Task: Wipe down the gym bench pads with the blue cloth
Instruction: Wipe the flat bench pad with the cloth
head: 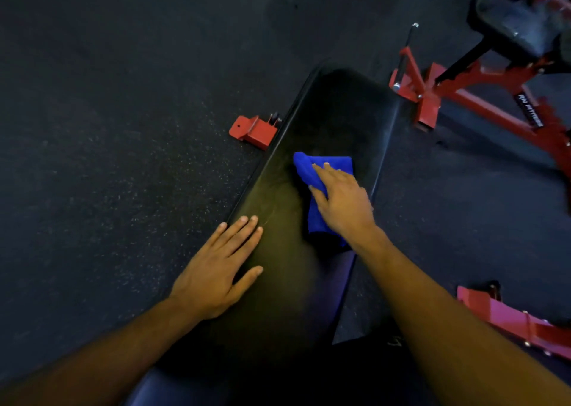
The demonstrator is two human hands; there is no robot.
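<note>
Two bare forearms, uncovered from elbow to wrist with no sleeve reaching into view, end in a left hand (216, 269) and a right hand (343, 201) that carry no gloves, rings, watch or wristband, their short, plain fingernails (244, 219) catching the dim light.

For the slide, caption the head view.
Right hand presses blue cloth on black bench pad; left hand rests flat.

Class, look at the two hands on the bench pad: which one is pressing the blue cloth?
The right hand presses the blue cloth; the left hand lies flat on the bare pad.
</note>
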